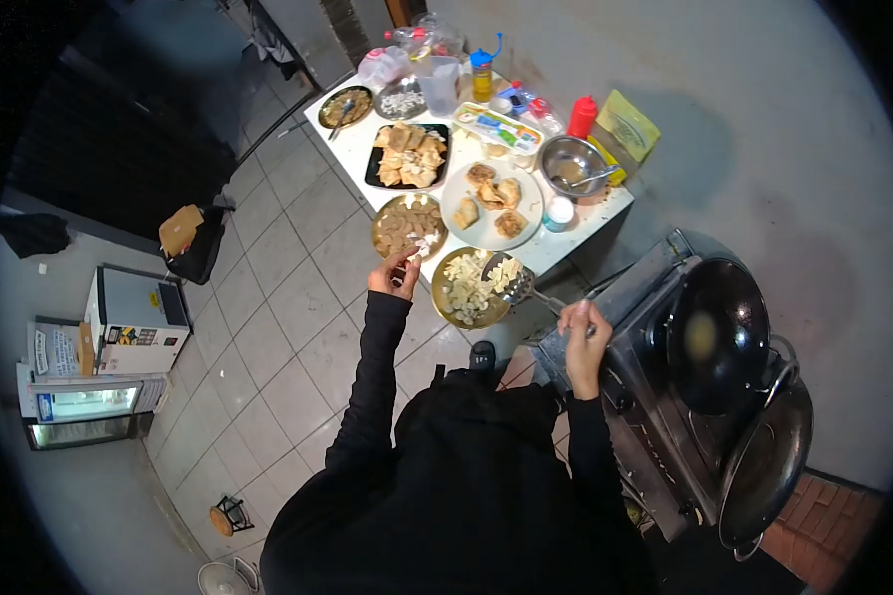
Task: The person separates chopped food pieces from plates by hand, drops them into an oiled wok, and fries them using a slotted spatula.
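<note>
In the head view my right hand [585,335] is wrapped around the handle of a metal slotted ladle [519,288]. Pale cut pieces lie on the ladle's head, which is over the right side of a gold-coloured plate [439,309] full of similar pale pieces [464,283]. My left hand [395,275] is at the near edge of another gold-rimmed plate [376,234], its fingers bent together; whatever they pinch is too small to make out. That plate holds brown slices [405,224] and some white bits [426,244].
On the white table [344,164] are a black tray of fried pastries [407,157], a white plate [523,230] with browned pieces, a steel bowl [573,157] and a red squeeze bottle [582,116]. At right, a stove [655,397] bears a black wok [729,317] beside another pan [769,466].
</note>
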{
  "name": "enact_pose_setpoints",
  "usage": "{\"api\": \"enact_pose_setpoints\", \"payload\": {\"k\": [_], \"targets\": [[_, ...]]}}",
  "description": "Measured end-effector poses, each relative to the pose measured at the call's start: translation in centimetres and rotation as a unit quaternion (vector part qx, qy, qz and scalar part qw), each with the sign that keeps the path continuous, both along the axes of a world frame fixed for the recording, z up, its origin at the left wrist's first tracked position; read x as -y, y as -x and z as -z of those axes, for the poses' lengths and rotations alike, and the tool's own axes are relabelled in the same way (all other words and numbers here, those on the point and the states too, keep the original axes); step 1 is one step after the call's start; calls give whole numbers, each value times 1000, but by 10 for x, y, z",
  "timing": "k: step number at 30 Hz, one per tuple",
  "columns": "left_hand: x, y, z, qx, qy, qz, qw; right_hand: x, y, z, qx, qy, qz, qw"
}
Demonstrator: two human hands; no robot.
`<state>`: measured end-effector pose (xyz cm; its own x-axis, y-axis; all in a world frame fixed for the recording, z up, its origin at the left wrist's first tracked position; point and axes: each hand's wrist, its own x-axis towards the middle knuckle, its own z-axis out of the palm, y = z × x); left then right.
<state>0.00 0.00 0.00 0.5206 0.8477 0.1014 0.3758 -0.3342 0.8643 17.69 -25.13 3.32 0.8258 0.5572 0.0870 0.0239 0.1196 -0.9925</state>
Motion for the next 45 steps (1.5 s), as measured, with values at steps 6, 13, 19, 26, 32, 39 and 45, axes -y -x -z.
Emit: {"api": "enact_pose_setpoints", "payload": {"k": [6, 13, 19, 26, 32, 39, 45], "targets": [[-51, 31, 3, 12, -15, -2, 1000, -61, 39, 40, 184, 54, -73, 979], [-48, 19, 16, 36, 41, -4, 999, -59, 39, 30, 365, 121, -181, 905], [-54, 10, 27, 72, 42, 5, 997, -62, 41, 24, 407, 152, -205, 877], [-56, 8, 25, 64, 11, 9, 998, -59, 45, 21, 409, 151, -202, 877], [-56, -1, 26, 86, 30, 20, 996, -56, 38, 24, 305, 70, -45, 949], [-50, -22, 29, 111, 43, 62, 991, -6, -1, 6, 51, -17, 122, 991], [-33, -51, 22, 106, 25, 109, 988, 72, -14, -61, -12, -156, 240, 958]]}}
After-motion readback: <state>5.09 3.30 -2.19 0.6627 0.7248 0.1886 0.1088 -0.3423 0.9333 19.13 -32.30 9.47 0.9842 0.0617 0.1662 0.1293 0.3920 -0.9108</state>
